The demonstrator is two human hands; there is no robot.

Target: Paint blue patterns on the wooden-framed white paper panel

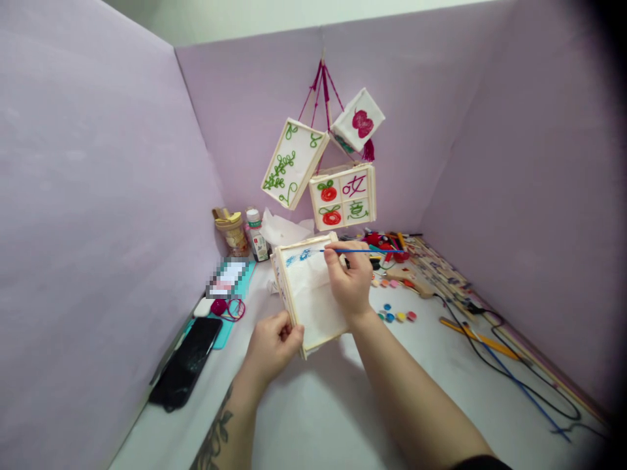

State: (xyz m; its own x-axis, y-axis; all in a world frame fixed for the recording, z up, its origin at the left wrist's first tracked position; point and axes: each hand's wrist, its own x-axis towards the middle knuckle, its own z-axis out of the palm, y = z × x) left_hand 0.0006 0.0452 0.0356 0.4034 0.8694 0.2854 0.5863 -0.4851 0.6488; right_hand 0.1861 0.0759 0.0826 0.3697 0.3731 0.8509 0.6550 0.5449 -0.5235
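Note:
A box-shaped paper lantern point(313, 294) with a pale wooden frame is held up and tilted above the table. My left hand point(275, 346) grips its lower left edge, thumb on the frame. In my right hand point(350, 277) is a thin blue paintbrush point(377, 250), pinched near its bristle end and lying almost level. The brush tip is close to blue dabs point(298, 256) along the top of the white face; whether it touches cannot be made out. Small paint pots point(390, 317) in blue, yellow and red sit to the right of the lantern.
Decorated lanterns point(343, 196) hang by purple cords at the back. On the left lie a black phone point(186, 362) and magenta yarn point(219, 307), with a bottle point(257, 235) and yellow-lidded cup point(232, 234) behind. To the right are a glue gun point(406, 282), its black cable, an orange cutter point(480, 339) and sticks.

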